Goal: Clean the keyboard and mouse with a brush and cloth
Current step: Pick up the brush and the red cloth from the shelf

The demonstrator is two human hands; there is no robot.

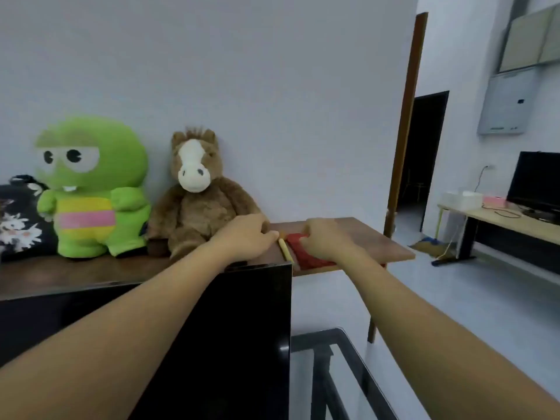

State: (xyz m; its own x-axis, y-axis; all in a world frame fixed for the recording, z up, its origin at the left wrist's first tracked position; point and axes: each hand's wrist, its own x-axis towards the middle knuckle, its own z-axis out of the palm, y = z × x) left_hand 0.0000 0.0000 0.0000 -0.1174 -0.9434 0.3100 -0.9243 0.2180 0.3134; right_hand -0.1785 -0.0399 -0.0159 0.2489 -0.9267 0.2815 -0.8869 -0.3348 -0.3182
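A pale wooden brush handle [285, 250] lies on the brown tabletop [375, 241], behind a black monitor. My left hand [245, 237] reaches over the monitor, fingertips touching the handle's far end. Right beside the handle lies a red cloth [306, 256]. My right hand [325, 239] rests on the cloth, fingers curled down onto it. The brush's bristles are hidden. No keyboard or mouse is in view.
The back of a black monitor [212, 328] stands in front of me. A green plush toy [91, 189], a brown plush horse [197, 195] and a dark patterned cushion [18, 216] sit against the wall. At right, a desk [515, 222] with another screen.
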